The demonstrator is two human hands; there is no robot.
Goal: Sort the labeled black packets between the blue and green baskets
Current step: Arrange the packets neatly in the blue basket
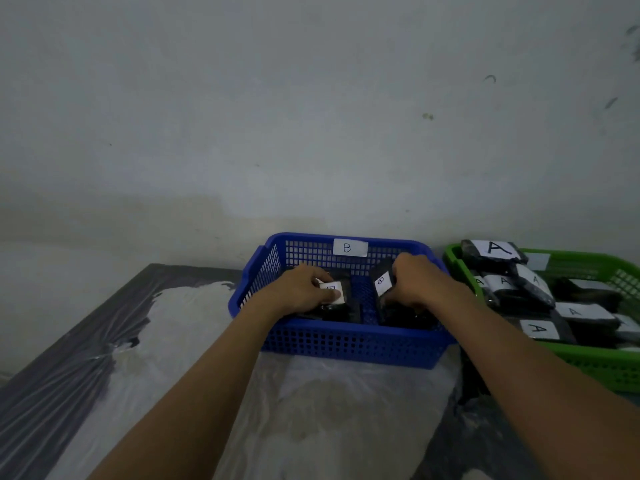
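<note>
A blue basket (346, 344) with a white "B" tag on its far wall stands against the wall. Both my hands reach inside it. My left hand (301, 289) grips a black packet (337, 306) with a white label at the basket's left side. My right hand (420, 284) grips another black packet (382, 284) labelled "B" at the right side. To the right stands a green basket (599, 367) with several black packets (535, 329) labelled "A".
The baskets rest on a table covered with crinkled clear plastic sheet (329, 410) over a dark surface. A pale wall (311, 116) rises directly behind the baskets. The table's left edge (69, 323) runs diagonally.
</note>
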